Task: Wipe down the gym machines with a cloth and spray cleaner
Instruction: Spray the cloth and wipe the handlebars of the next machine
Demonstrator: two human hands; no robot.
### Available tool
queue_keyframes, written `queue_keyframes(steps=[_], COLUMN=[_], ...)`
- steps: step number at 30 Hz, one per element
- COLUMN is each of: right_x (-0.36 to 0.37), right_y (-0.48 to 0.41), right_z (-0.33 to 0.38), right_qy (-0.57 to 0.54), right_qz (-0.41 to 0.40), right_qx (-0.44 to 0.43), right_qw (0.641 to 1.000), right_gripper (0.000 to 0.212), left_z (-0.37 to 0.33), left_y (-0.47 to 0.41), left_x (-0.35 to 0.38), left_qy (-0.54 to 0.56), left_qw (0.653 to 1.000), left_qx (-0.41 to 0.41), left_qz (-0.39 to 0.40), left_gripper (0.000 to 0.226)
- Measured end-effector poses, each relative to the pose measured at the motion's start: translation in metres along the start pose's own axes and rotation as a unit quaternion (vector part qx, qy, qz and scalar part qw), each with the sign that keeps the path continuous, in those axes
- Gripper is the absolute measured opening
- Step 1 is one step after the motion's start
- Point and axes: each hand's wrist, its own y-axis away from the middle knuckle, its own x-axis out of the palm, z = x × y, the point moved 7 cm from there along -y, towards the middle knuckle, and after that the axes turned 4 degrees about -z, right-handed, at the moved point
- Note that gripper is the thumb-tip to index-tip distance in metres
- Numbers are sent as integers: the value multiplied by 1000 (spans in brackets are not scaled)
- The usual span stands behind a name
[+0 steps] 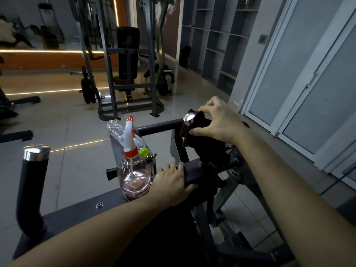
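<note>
The right hand (215, 120) is reaching forward to the far handle (189, 120) of the gym machine (81, 211), its fingers (204, 109) curled round a dark cloth (194, 130) and pressing it against the grip just below the shiny metal end cap; the rest of the cloth is hanging down loosely over the frame beneath. The left hand (171, 182) is lying on a dark padded bar (194, 174) closer to the person, fingers wrapped over the top of it and thumb tucked along the near side, holding nothing else. Just to the left of that hand a clear spray bottle (134, 170) is standing upright on the flat part of the machine frame, with a white and red trigger head and a little pinkish liquid sitting at the bottom. Behind it, a clear plastic bottle (123, 133) with a green cap is lying tilted, touching or nearly touching the sprayer; exactly which cannot be told. At the left a second upright handle (30, 185), black with a metal cap, is rising from the frame, well apart from both hands. Farther back on the tiled floor (57, 116) another weight machine (127, 66) with a black back pad is standing, and grey shelving (217, 41) is lining the wall beside frosted sliding doors (308, 74) on the right
</note>
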Motion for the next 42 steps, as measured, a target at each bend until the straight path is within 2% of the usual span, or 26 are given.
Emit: queue_keyframes(steps=[1, 3, 4, 6, 8, 9, 11, 13, 14, 16, 17, 19, 21, 23, 24, 26, 27, 29, 31, 33, 35, 38, 40, 42], right_x=[6, 26, 38, 54, 57, 58, 57, 55, 56, 61, 66, 75, 70, 58, 57, 62, 64, 70, 75, 74, 69, 70, 72, 76], right_y=[-7, -16, -20, -25, -28, -27, -27, -20, -12, 11, 21, 29, 26, 10, 1, -9, -13, -19, -22, -20, -13, 0, 16, 27], right_z=[3, 9, 11, 11, 12, 12, 10, 9, 9, 16, 19, 20, 12, -1, -5, -7, -6, -4, -2, -2, -3, -7, 1, 5], right_qy=[-17, -147, -234, -364, -402, -413, -409, -345, -296, -204, -177, -158, -164, -229, -305, -432, -447, -431, -408, -407, -399, -285, -208, -194], right_qz=[18, 96, 138, 207, 240, 233, 140, -43, -151, -324, -373, -391, -336, -194, -78, 143, 218, 297, 299, 239, 139, -116, -293, -372], right_qx=[-19, -20, -5, 19, 29, 31, 34, 42, 49, 66, 71, 66, 51, 42, 45, 57, 56, 43, 43, 47, 57, 92, 99, 102], right_qw=[1000, 984, 962, 908, 883, 880, 901, 937, 942, 921, 908, 904, 926, 953, 948, 889, 866, 851, 862, 880, 905, 947, 928, 902], right_gripper=[61, 58, 53, 31, 14, 12, 13, 12, 12, 16, 23, 35, 34, 27, 24, 24, 27, 29, 27, 24, 11, 18, 15, 24], left_z=[0, 0, 0, 1, 1, 1, 0, -2, -2, -3, -4, -4, -5, -4, -4, -3, -2, -1, 0, -1, -2, -1, -1, -2], left_y=[0, 1, 1, 0, 0, 0, 0, 1, 2, 2, 2, 2, 2, 1, 0, 1, 1, 1, 0, 0, 1, 1, 0, -1], left_x=[1, 0, 1, 1, -1, 0, -2, -3, -4, -6, -7, -8, -7, -5, -5, -4, -4, -4, -3, -3, -3, -2, -2, -3], left_qy=[2, 10, 13, 11, 6, 8, 11, 4, 0, -7, -12, -15, -14, -13, -10, -4, 0, 4, 7, 0, -11, -23, -32, -36], left_qw=[1000, 1000, 1000, 1000, 1000, 1000, 1000, 1000, 1000, 1000, 1000, 1000, 1000, 1000, 1000, 1000, 1000, 1000, 1000, 1000, 1000, 1000, 999, 999], left_qx=[0, -1, -2, -3, 0, 1, 3, -1, -3, -1, 1, 3, 1, -2, -1, 1, 2, 5, 5, 3, -3, -8, -6, -1], left_qz=[0, -3, -3, -4, -9, -8, -2, 1, 3, 2, 0, -4, -2, 1, 3, 3, 3, 5, 3, 1, -5, -5, -5, -4], left_gripper=[77, 77, 77, 80, 80, 80, 81, 80, 78, 76, 75, 71, 70, 72, 73, 74, 76, 81, 81, 78, 76, 74, 74, 75])
